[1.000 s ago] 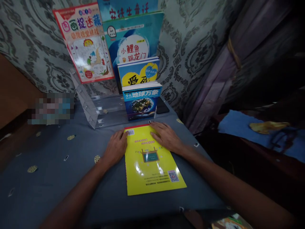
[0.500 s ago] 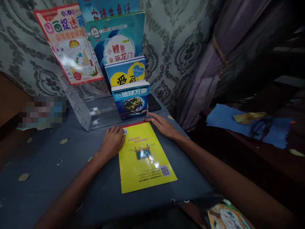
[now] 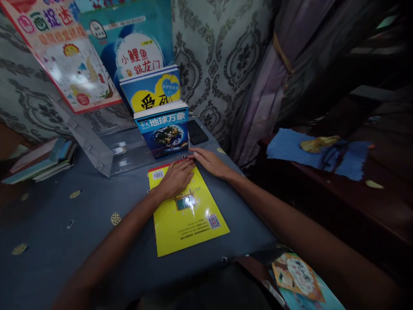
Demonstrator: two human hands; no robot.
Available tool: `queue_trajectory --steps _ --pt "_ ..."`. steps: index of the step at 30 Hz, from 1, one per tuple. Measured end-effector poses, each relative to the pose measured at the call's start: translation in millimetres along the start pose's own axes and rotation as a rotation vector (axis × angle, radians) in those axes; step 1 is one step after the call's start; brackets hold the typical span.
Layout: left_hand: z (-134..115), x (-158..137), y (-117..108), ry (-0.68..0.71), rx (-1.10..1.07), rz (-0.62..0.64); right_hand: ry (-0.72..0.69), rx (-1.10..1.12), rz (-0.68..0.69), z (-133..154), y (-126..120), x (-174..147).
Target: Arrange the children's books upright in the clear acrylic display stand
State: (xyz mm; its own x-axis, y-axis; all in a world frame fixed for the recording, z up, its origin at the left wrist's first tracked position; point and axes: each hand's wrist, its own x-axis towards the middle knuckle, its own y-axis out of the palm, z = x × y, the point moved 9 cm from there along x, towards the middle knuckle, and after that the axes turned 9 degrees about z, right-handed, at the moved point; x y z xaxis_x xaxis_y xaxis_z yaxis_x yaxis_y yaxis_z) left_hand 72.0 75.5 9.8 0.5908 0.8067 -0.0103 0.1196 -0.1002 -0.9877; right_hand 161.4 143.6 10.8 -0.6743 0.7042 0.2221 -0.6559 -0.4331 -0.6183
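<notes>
A glossy yellow book (image 3: 200, 219) lies flat on the cloth-covered table, with a barcode at its far left corner and a QR code near its lower right. Across its upper part rests my left hand (image 3: 176, 177), palm down with fingers stretched out, hiding some of the print. My right hand (image 3: 209, 162) is at the far right corner of the book, fingers extended and their tips close to those of my left hand. Just beyond both hands, a blue magazine with an earth picture (image 3: 167, 133) stands at the front of a clear acrylic rack (image 3: 97, 150).
Behind the magazine, the rack bears a blue and yellow book (image 3: 151, 92), a teal book (image 3: 138, 47) and a pink picture book (image 3: 71, 64). A dark phone (image 3: 197, 131) lies right of the rack. Stacked books (image 3: 41, 161) sit at the left. A blue cloth (image 3: 284, 148) lies on another surface.
My left hand has moved from the book's left edge to the right, onto its upper cover. My right hand stays by the far right corner. The view has shifted slightly.
</notes>
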Motion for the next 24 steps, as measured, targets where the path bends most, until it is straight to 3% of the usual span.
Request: queue_trajectory --steps 24 --pt "-111.7 -77.4 8.2 0.314 -0.043 0.185 0.012 -0.046 -0.016 -5.0 3.3 1.1"
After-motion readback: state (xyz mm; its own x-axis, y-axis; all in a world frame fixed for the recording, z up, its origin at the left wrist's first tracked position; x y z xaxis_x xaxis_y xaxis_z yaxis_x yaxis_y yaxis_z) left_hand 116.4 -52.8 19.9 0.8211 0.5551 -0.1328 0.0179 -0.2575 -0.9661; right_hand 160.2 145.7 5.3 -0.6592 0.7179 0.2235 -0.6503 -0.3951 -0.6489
